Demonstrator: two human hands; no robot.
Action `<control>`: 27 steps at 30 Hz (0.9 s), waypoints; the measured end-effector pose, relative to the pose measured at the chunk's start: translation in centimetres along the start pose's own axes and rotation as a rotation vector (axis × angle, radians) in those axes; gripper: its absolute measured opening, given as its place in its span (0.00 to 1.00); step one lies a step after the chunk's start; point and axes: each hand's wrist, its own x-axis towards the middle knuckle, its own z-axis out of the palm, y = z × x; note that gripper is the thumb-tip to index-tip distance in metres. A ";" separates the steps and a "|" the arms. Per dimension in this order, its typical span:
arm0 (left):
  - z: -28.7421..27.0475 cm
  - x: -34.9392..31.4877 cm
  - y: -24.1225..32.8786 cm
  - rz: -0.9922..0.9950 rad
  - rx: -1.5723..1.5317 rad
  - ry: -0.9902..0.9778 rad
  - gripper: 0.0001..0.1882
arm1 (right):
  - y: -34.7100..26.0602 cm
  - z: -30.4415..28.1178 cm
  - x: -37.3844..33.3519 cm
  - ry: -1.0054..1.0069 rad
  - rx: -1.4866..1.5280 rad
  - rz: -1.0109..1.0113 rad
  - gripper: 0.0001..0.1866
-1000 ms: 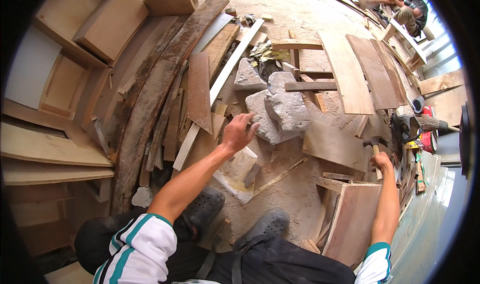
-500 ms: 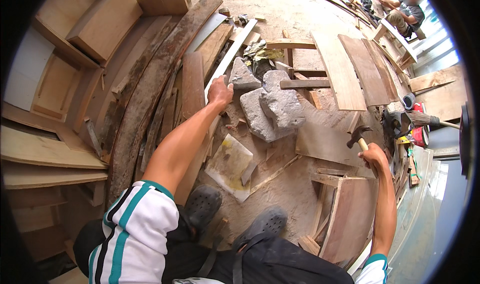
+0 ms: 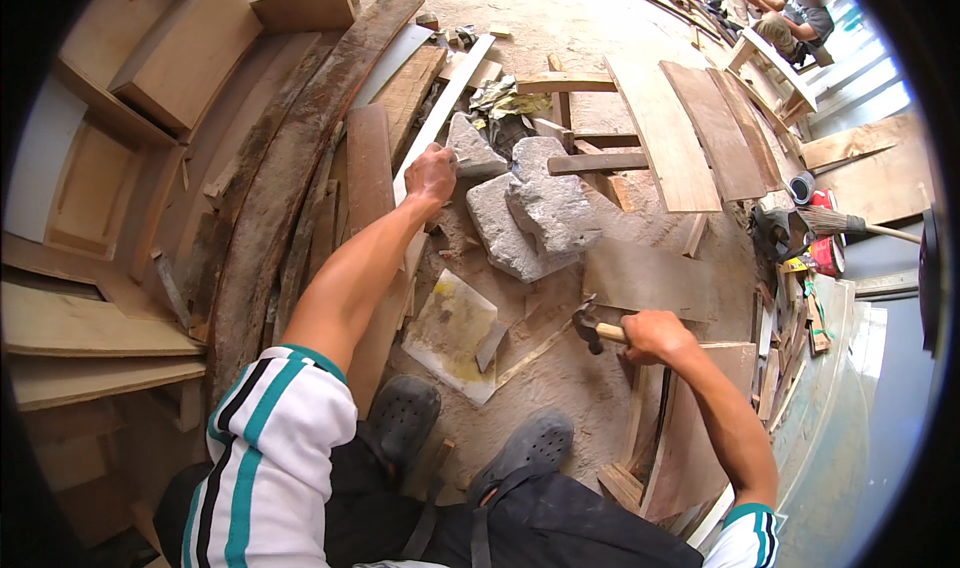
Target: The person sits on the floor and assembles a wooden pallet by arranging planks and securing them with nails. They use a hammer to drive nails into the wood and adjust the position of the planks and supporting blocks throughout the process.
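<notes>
My right hand (image 3: 655, 338) is wrapped round the pale wooden handle of a claw hammer (image 3: 588, 328). The hammer's dark head points left, above the dusty ground and in front of a thin brown board (image 3: 640, 283). My left hand (image 3: 432, 171) is closed over a long white strip (image 3: 455, 80), beside a grey chunk of concrete (image 3: 472, 148). Whatever its fingers pinch is too small or hidden to make out. Two more rough concrete chunks (image 3: 552, 198) lie to its right, leaning together.
Long weathered planks (image 3: 300, 168) and wooden cabinet parts (image 3: 200, 58) fill the left. Boards (image 3: 660, 133) lie at the right, near a brush (image 3: 830, 223) and red cans. A stained square sheet (image 3: 450, 328) lies before my shoes. Another person (image 3: 795, 18) sits far right.
My right hand has swung the hammer left and slightly down, turning its head toward the left. My left hand stays at the white strip while the whole view shifts a little.
</notes>
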 end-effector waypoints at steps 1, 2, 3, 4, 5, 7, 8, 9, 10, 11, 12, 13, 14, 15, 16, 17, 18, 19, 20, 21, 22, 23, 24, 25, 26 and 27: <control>0.1 0.1 -0.3 0.018 0.022 0.007 0.11 | -0.6 0.1 0.4 0.015 0.022 0.002 0.20; 0.3 0.2 -0.4 0.035 0.045 0.015 0.11 | -1.1 0.1 0.7 0.031 0.043 0.003 0.18; 0.5 0.3 -0.5 0.066 0.068 0.044 0.11 | -1.3 0.2 1.0 0.047 0.064 0.003 0.16; 0.4 0.5 0.2 0.085 0.047 0.025 0.11 | -1.1 0.5 1.4 0.049 0.070 0.012 0.16; 0.2 0.7 1.4 0.106 0.027 0.006 0.11 | -1.0 1.1 1.8 0.053 0.078 0.021 0.16; -0.1 1.7 3.1 0.135 0.012 -0.037 0.11 | -0.8 2.0 2.8 0.075 0.104 0.015 0.17; -0.4 2.4 4.4 0.085 -0.024 -0.065 0.12 | -0.8 2.0 3.0 0.068 0.109 0.028 0.17; -0.7 3.3 5.7 0.035 -0.060 -0.094 0.13 | -0.7 2.0 3.2 0.060 0.115 0.041 0.16; -0.9 4.1 6.3 -0.014 -0.088 -0.120 0.14 | -0.9 2.0 3.5 0.056 0.125 0.050 0.16; -1.0 4.6 6.4 -0.012 -0.107 -0.076 0.16 | -0.8 2.0 3.7 0.072 0.129 0.040 0.15; -1.2 4.9 6.4 -0.011 -0.125 -0.031 0.17 | -0.6 2.1 3.8 0.088 0.133 0.029 0.15; -0.9 5.0 6.2 -0.006 -0.143 0.010 0.19 | -0.5 2.3 3.7 0.102 0.142 0.020 0.14; -0.9 4.9 5.5 0.012 -0.077 0.029 0.20 | -0.4 2.5 3.8 0.109 0.141 0.014 0.14; -1.2 4.7 4.3 0.028 -0.011 0.049 0.22 | -0.3 2.4 4.1 0.115 0.139 0.006 0.13; -1.5 4.3 3.0 0.044 0.055 0.068 0.24 | -0.3 2.3 4.3 0.121 0.138 -0.003 0.12; -1.8 3.2 1.5 0.012 0.068 0.097 0.24 | -0.4 1.6 4.4 0.086 0.132 -0.014 0.11; -1.6 1.9 -0.7 0.019 0.076 0.062 0.26 | -0.7 1.4 4.7 0.058 0.073 0.011 0.11; -2.1 0.5 -2.2 0.007 0.162 0.080 0.26 | -1.0 0.6 4.9 0.024 0.041 0.006 0.12; -2.3 -1.0 -3.6 -0.009 0.247 0.098 0.27 | -1.2 -0.3 4.9 -0.010 0.005 0.001 0.12; -2.5 -2.4 -5.0 -0.042 0.287 0.075 0.31 | -1.5 -0.7 5.0 -0.035 -0.019 -0.023 0.13; -3.0 -3.6 -5.4 -0.087 0.319 0.028 0.37 | -1.6 -1.2 5.0 -0.058 -0.042 -0.034 0.14; -3.1 -4.8 -6.1 -0.142 0.290 0.029 0.40 | -1.6 -1.5 4.9 -0.085 -0.070 -0.045 0.15; -3.3 -5.7 -6.8 -0.196 0.261 0.031 0.44 | -1.4 -1.7 5.4 -0.139 -0.060 -0.062 0.16; -3.3 -6.8 -7.1 -0.215 0.235 0.025 0.46 | -1.4 -1.9 5.9 -0.201 -0.049 -0.072 0.18; -3.3 -7.8 -7.4 -0.232 0.210 0.020 0.49 | -1.5 -2.1 6.4 -0.264 -0.037 -0.082 0.20; -3.4 -8.6 -7.6 -0.248 0.185 0.015 0.51 | -1.5 -2.1 6.6 -0.258 0.023 -0.149 0.22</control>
